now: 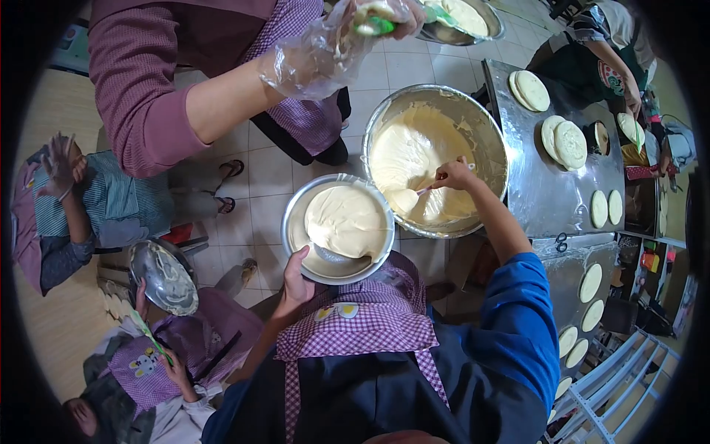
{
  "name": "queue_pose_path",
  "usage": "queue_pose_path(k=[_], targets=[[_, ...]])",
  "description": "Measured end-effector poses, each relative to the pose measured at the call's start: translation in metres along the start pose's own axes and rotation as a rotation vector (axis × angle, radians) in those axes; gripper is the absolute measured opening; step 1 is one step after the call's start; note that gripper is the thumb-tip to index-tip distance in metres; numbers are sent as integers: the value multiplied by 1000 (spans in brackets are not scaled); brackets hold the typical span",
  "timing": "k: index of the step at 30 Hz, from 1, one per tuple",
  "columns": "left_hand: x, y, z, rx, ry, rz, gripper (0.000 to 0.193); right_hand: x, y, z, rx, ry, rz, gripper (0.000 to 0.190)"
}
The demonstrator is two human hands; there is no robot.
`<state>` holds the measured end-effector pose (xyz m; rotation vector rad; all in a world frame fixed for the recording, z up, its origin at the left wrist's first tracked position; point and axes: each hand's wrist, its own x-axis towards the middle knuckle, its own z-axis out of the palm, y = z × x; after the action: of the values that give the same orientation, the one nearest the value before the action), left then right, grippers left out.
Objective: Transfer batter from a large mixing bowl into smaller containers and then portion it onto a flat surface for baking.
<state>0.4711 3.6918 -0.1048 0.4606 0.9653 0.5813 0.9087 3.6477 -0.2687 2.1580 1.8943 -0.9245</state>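
Note:
My left hand grips the near-left rim of a metal bowl, held in front of my checked apron. Pale cream fills much of this bowl. To its right stands a larger, deep metal bowl with pale cream inside and smeared up its wall. My right hand reaches over that large bowl and holds the handle of a spatula. The spatula's head carries a lump of cream near the large bowl's left rim, close beside the smaller bowl.
A co-worker's gloved hand crosses above with a green spatula near another cream bowl. Metal tables at right bear several round cakes and scissors. Another person at lower left holds a smeared bowl and green spatula.

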Motion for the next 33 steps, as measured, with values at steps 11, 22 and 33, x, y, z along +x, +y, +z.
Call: queue_pose_path(k=[11,22,33], targets=[[12,13,18,88,-19,-17,55,-121,-29,-135,395,242,20,26],[35,11,60,125,-107,-79,56,-198,-152,-172,198,669,-9,13],[47,31,78,147,-100,-71,51,-231,-157,-115,-750,1009,-234,37]])
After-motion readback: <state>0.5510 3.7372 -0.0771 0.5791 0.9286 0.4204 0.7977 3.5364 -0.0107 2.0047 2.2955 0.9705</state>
